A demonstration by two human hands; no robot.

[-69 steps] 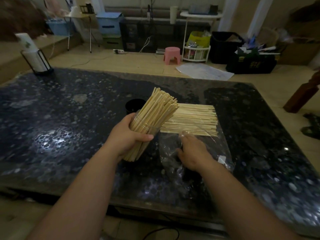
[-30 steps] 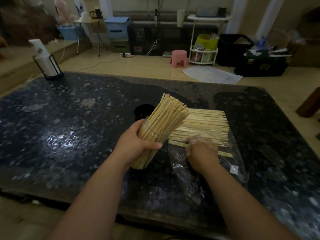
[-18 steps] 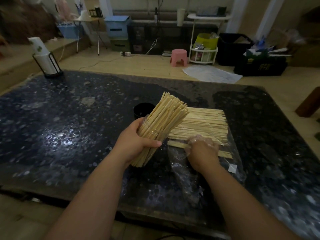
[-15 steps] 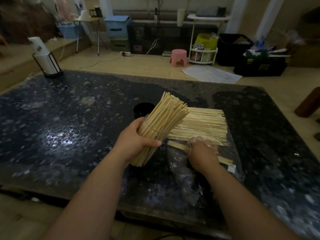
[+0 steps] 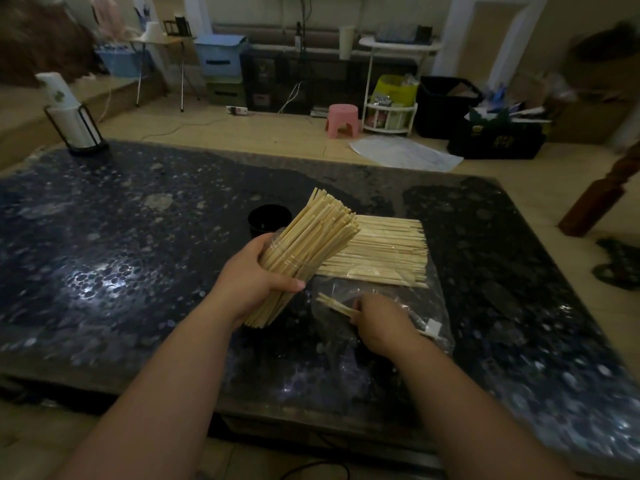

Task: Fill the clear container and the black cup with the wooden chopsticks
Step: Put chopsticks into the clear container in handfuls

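Gripping the tilted clear container (image 5: pixel 291 269), left hand (image 5: pixel 254 277); chopsticks (image 5: pixel 333 304) in right hand (image 5: pixel 379 320).

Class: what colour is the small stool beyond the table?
The stool is pink; head view.

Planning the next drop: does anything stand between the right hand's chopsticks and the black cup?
Yes. The clear container, packed and tilted in the left hand, sits between the few chopsticks in the right hand and the black cup behind it.

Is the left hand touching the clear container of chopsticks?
Touching. The head view shows the left hand wrapped round the clear container, with the thumb across its front.
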